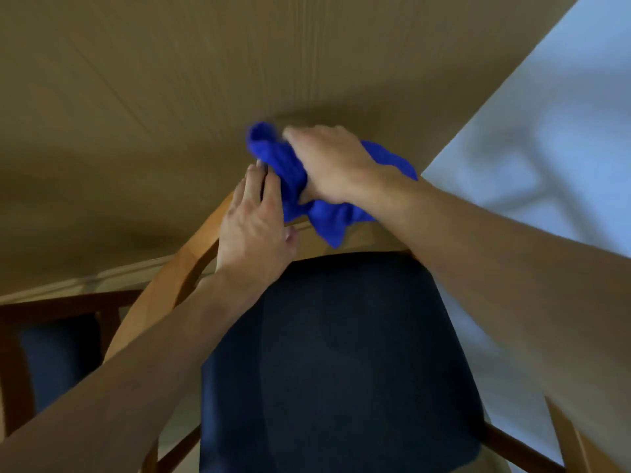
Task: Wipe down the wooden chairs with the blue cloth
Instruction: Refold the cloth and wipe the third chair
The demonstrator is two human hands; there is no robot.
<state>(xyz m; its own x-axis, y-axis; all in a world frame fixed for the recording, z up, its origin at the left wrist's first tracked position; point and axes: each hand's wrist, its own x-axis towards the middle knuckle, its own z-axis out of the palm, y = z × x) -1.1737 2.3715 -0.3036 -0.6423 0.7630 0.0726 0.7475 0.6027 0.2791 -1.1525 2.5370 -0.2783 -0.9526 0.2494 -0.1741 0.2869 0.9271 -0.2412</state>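
Observation:
A light wooden chair [177,274] with a dark blue seat cushion [338,363] stands right below me. My right hand [331,162] grips the bunched blue cloth [327,216] and holds it against the chair's top rail. My left hand [254,227] rests on the same rail just left of the cloth, its fingers straight and its fingertips touching the fabric. Both forearms reach in from the bottom of the view. The frame is blurred by motion.
A second, darker wooden chair [68,302] with a blue cushion stands at the lower left. A tan panelled wall [170,97] fills the view behind the chair. A pale floor or surface [546,148] lies at the right.

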